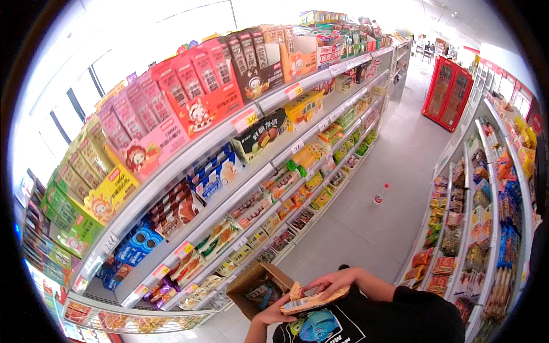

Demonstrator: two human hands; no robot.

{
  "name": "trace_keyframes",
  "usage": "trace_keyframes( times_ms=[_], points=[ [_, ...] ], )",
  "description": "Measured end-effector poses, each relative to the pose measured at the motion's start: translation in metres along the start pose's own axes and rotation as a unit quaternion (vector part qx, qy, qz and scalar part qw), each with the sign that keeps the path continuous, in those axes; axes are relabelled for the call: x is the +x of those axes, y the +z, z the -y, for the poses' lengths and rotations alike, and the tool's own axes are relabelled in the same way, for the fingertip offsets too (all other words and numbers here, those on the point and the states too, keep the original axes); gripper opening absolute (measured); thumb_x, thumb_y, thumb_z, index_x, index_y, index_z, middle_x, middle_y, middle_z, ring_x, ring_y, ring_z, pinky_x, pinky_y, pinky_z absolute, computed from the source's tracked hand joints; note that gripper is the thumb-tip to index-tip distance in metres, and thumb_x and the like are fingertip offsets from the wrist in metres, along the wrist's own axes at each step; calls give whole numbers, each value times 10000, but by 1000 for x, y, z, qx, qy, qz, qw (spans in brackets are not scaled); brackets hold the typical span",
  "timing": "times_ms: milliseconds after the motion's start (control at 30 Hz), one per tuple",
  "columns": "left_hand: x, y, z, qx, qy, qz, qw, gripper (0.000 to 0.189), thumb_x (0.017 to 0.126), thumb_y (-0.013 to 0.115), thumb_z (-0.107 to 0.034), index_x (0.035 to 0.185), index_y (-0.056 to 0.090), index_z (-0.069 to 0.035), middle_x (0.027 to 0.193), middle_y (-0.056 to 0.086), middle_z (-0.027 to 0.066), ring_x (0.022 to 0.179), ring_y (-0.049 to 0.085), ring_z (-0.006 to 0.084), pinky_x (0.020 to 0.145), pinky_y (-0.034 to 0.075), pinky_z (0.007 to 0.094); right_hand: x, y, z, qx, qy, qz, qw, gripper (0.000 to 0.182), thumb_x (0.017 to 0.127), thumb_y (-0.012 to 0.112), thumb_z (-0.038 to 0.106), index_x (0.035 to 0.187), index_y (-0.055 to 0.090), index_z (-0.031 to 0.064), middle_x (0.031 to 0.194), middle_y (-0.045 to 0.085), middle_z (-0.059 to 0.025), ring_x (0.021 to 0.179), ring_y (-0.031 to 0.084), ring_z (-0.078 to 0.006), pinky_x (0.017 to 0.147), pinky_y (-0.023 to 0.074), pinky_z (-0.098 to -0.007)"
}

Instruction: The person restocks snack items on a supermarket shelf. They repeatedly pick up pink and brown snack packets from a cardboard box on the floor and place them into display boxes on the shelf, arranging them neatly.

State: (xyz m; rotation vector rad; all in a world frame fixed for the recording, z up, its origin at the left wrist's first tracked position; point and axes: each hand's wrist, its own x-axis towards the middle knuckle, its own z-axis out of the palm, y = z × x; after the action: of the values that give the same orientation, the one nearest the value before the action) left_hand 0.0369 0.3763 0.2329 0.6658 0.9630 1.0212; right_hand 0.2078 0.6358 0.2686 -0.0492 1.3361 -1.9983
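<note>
A flat, light-orange snack pack [317,301] is held between both hands in front of a black printed T-shirt [347,319]. My left hand [274,312] supports its lower left end. My right hand [332,284] lies over its upper side, with the fingers at a raised flap of orange wrapping [296,291]. Just beyond the left hand is an open cardboard box [240,296], with several small packets [262,293] inside. The left forearm partly hides the box.
A long shelf rack [266,171] of boxed and bagged snacks runs along the left. Another stocked rack [467,214] lines the right. A bottle with a red cap [378,198] stands on the aisle floor [343,227]. Farther along is a red cabinet [448,92].
</note>
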Motion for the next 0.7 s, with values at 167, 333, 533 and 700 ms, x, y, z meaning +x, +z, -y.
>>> trace_keyframes(
  times_ms=[167, 333, 533, 700],
  points=[
    [68, 33, -8, -70, 39, -98, 992, 804, 771, 803, -20, 1441, 360, -49, 1295, 559, 46, 1196, 523, 161, 1022, 425, 333, -57, -38, -5, 137, -115, 32, 983, 878, 910, 705, 209, 1588, 157, 104, 1218, 623, -71, 1022, 567, -88, 860, 467, -247],
    [162, 77, -19, -310, 169, -279, 893, 464, 836, 742, -77, 1234, 504, -40, 1008, 615, 87, 887, 609, 200, 761, 508, 335, -116, -96, -46, 313, -300, -93, 896, 837, 902, 698, 218, 1566, 200, 113, 1369, 540, -131, 1180, 585, -211, 975, 493, -370],
    [257, 87, -25, -346, 98, -308, 881, 451, 946, 626, -386, 1218, 532, -39, 854, 637, 96, 768, 621, 207, 674, 517, 340, -187, -128, 7, 330, -366, -177, 852, 732, 933, 647, 276, 1515, 261, 56, 1331, 543, -176, 1070, 637, -278, 957, 512, -438],
    [322, 114, -84, -251, 169, -285, 910, 381, 988, 581, -332, 1225, 510, -42, 1055, 605, 91, 828, 611, 192, 718, 526, 332, -222, -159, 10, 236, -425, -288, 825, 625, 989, 566, 369, 1476, 316, 66, 1135, 587, -124, 850, 622, -220, 780, 524, -371]
  ],
)
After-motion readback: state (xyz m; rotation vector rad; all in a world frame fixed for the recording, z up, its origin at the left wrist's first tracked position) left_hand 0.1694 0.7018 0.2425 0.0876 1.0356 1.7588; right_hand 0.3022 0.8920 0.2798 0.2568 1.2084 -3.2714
